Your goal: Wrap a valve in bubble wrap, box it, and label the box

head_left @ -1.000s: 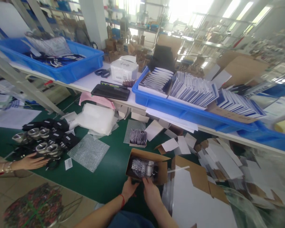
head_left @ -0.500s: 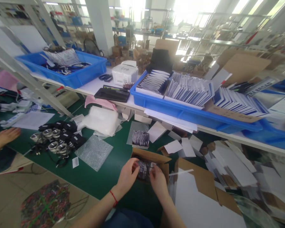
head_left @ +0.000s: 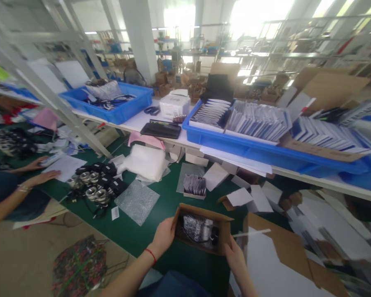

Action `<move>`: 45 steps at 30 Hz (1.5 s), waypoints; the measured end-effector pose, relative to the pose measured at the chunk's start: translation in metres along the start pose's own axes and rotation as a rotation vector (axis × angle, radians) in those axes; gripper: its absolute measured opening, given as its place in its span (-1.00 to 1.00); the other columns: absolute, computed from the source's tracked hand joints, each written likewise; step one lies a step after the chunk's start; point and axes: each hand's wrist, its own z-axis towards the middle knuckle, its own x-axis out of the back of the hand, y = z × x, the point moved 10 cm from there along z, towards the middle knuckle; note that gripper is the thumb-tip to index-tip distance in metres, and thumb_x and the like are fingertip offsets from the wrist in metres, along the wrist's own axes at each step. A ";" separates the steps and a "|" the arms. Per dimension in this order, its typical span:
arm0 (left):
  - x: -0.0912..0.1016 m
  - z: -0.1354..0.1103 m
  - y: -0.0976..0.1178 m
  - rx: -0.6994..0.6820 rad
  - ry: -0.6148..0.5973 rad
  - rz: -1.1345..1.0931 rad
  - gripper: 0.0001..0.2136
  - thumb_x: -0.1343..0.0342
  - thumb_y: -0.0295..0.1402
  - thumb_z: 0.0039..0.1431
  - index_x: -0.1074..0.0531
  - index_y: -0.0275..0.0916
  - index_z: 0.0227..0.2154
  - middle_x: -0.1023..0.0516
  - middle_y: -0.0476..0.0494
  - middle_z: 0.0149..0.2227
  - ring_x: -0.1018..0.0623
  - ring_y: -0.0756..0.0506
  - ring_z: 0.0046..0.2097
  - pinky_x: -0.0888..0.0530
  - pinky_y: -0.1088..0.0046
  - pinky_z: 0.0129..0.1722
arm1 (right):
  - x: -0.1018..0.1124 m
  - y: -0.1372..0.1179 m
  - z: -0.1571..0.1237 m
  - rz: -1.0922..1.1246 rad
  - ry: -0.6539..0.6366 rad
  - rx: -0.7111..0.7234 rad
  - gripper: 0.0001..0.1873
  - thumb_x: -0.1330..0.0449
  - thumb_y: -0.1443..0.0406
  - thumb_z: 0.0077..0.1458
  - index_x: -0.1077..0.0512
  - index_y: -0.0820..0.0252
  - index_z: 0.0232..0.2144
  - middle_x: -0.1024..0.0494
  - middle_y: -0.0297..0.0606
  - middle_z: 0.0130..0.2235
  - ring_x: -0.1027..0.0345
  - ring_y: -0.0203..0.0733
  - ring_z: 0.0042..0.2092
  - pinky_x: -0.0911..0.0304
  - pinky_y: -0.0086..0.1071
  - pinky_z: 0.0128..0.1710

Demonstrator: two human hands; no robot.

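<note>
An open cardboard box (head_left: pixel 224 233) is held between my two hands over the green table. My left hand (head_left: pixel 166 236) grips its left end, fingers behind the wall. At the right end, my right hand (head_left: pixel 235 256) has its thumb and fingers closed on the cardboard. Inside lies a bubble-wrapped bundle (head_left: pixel 198 228) with a black cable and a black plug beside it; what the wrap covers cannot be made out. Just beyond the box stands a small open carton (head_left: pixel 194 186) packed with thin packets, next to a sheet of bubble wrap (head_left: pixel 137 201).
Silver-and-black devices with cables (head_left: pixel 95 187) lie at left, near a co-worker's hands (head_left: pixel 45 177). A blue tray (head_left: pixel 235 142) of upright booklets stands on the raised shelf. Flattened white cartons (head_left: pixel 262 264) lie at right, and a white foam stack (head_left: pixel 146 161) sits behind.
My hands have left the wrapped bundle inside the box and now hold the box by its two ends. The view has shifted left, and the co-worker's hands now rest on a paper.
</note>
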 end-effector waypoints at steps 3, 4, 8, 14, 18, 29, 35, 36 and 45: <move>0.020 -0.018 -0.028 0.031 0.016 0.008 -0.67 0.17 -0.46 0.37 -0.54 -0.22 -0.20 -0.64 -0.25 -0.19 -0.62 -0.18 -0.14 -0.47 0.35 -0.10 | -0.032 0.007 -0.024 0.105 -0.029 -0.010 -0.32 -0.07 -0.05 0.07 -0.43 0.15 0.14 -0.53 -0.09 0.14 -0.38 0.13 0.22 -0.33 -0.04 0.21; 0.027 -0.024 -0.038 0.042 0.027 0.011 -0.66 0.18 -0.47 0.37 -0.55 -0.22 -0.17 -0.64 -0.25 -0.19 -0.62 -0.19 -0.14 -0.48 0.34 -0.08 | -0.042 0.009 -0.030 0.175 -0.040 -0.036 -0.31 -0.12 -0.11 0.05 -0.46 0.15 0.10 -0.53 -0.07 0.14 -0.37 0.16 0.23 -0.35 -0.05 0.19; 0.048 -0.046 -0.062 -0.053 0.129 -0.059 -0.60 0.17 -0.45 0.36 -0.42 -0.22 0.15 -0.58 -0.29 0.02 -0.57 -0.19 0.06 -0.48 0.25 0.14 | -0.074 -0.002 -0.038 0.481 -0.145 -0.152 -0.33 -0.19 -0.21 0.05 -0.50 0.19 -0.06 -0.57 -0.03 0.04 -0.45 0.16 0.12 -0.48 -0.12 -0.01; 0.024 -0.070 -0.072 -0.334 0.110 -0.083 -0.55 0.04 -0.35 0.39 -0.30 -0.18 0.31 -0.37 -0.28 0.32 -0.36 -0.20 0.33 -0.32 0.15 0.36 | -0.085 -0.042 0.002 0.242 -0.142 -0.008 -0.22 -0.33 0.02 -0.06 -0.30 0.22 0.15 -0.50 -0.20 -0.17 -0.49 -0.02 -0.21 -0.47 -0.15 -0.20; 0.000 -0.062 -0.070 -0.483 -0.096 0.114 -0.45 -0.25 -0.35 0.20 -0.36 -0.13 0.27 -0.31 -0.26 0.37 -0.28 -0.34 0.37 -0.30 -0.06 0.34 | -0.096 -0.084 0.024 0.009 -0.110 0.287 -0.40 -0.34 0.21 -0.10 -0.49 0.27 0.04 -0.49 -0.01 0.03 -0.41 0.05 0.08 -0.29 -0.10 0.17; 0.005 -0.054 -0.072 -0.580 -0.199 0.078 -0.66 -0.09 -0.44 0.27 -0.52 -0.13 0.08 -0.56 -0.22 0.13 -0.49 -0.27 0.17 -0.42 0.08 0.25 | -0.097 -0.113 -0.090 -0.540 -0.454 0.636 -0.18 -0.25 0.25 0.13 -0.15 -0.04 0.40 -0.04 -0.19 0.46 0.19 0.12 0.47 0.15 0.13 0.42; 0.066 -0.062 -0.087 -0.552 -0.035 0.084 -0.68 0.06 -0.59 0.23 -0.57 -0.19 -0.18 -0.62 -0.19 -0.03 -0.55 -0.18 0.08 -0.48 0.14 0.17 | -0.105 -0.090 -0.088 -0.754 -0.469 0.544 -0.34 -0.29 0.11 0.21 -0.28 -0.19 0.32 -0.11 -0.28 0.44 0.09 0.05 0.45 0.28 0.16 0.45; 0.069 -0.055 -0.083 -0.532 -0.025 0.131 -0.74 -0.04 -0.52 0.24 -0.55 -0.21 -0.09 -0.58 -0.25 0.05 -0.52 -0.22 0.13 -0.46 0.09 0.20 | -0.106 -0.094 -0.079 -0.788 -0.432 0.542 -0.35 -0.33 0.11 0.18 -0.33 -0.17 0.29 -0.16 -0.24 0.42 0.05 0.06 0.44 0.29 0.15 0.45; -0.020 -0.020 -0.034 -0.677 -0.377 0.566 0.33 -0.61 -0.15 -0.42 0.07 -0.06 0.45 0.23 -0.55 0.50 0.18 -0.49 0.49 0.16 -0.30 0.38 | -0.140 -0.113 -0.056 -0.970 -0.467 0.569 0.46 -0.65 0.07 -0.44 0.00 -0.10 0.44 0.23 0.05 0.49 0.40 0.29 0.49 0.39 0.21 0.43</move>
